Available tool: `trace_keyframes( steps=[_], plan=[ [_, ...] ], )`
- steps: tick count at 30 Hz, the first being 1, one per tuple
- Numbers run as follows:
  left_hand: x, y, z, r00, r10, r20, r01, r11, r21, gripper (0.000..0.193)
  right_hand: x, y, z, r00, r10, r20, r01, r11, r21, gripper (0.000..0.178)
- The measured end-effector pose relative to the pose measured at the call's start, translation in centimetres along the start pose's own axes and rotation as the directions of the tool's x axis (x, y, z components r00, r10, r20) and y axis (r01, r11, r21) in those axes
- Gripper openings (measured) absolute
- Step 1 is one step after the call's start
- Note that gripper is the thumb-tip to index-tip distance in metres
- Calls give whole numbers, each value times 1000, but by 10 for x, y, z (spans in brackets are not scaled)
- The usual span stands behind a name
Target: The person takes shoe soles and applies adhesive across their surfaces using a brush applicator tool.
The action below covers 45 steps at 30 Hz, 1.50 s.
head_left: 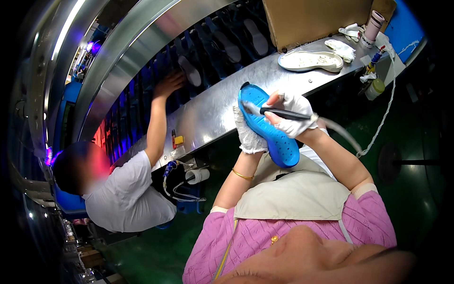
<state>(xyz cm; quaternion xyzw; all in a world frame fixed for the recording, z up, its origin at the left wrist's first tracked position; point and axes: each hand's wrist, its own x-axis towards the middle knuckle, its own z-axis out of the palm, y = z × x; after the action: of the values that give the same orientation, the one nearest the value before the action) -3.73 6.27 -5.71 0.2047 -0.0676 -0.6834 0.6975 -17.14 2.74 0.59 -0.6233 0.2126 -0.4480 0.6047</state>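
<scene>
apron [293,194]: cream bib over a pink knit top, nearest the lens, low in the picture.
blue sole [270,124]: held up in the air between chest and bench, its perforated face toward the camera, heel end lowest.
left hand [249,133]: white cloth glove, grip closed round the sole's left edge from behind.
right hand [292,113]: white glove, grip narrow and closed on a dark pen-like tool.
pen-like tool [276,112]: lies across the sole, tip on the upper blue face; a grey hose [343,135] runs from its rear.
bench [213,109]: long steel surface just beyond the sole.
white sole [310,60]: lies flat on the bench, well apart, with rags and small bottles near it.
co-worker's hand [168,83]: reaches onto the conveyor of dark soles past the bench.
risk: the sole hangs unsupported, so a loosened left grip could tilt it under the tip; the hose could drag the tool off line.
hidden: the tool tip is too small to tell; left fingers sit behind the sole; bottle contents are unclear.
</scene>
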Motion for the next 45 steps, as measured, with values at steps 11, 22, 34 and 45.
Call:
trace_keyframes(
  steps=[11,22,34,45],
  plan=[
    [-9,16,14,998,56,-8,-52,967,248,81,-19,17,0,998,-63,-10,61,993,-103,17],
    [-32,13,12,977,-162,136,109,938,329,98,-45,21,-26,983,182,5,-181,980,-85,11],
    [-4,8,5,997,-72,37,61,965,254,99,-32,21,-20,1000,-21,-10,20,997,-76,12],
    [38,37,-2,911,155,382,-160,987,-18,93,-19,14,-14,995,-57,86,61,997,-47,12]
  ],
)
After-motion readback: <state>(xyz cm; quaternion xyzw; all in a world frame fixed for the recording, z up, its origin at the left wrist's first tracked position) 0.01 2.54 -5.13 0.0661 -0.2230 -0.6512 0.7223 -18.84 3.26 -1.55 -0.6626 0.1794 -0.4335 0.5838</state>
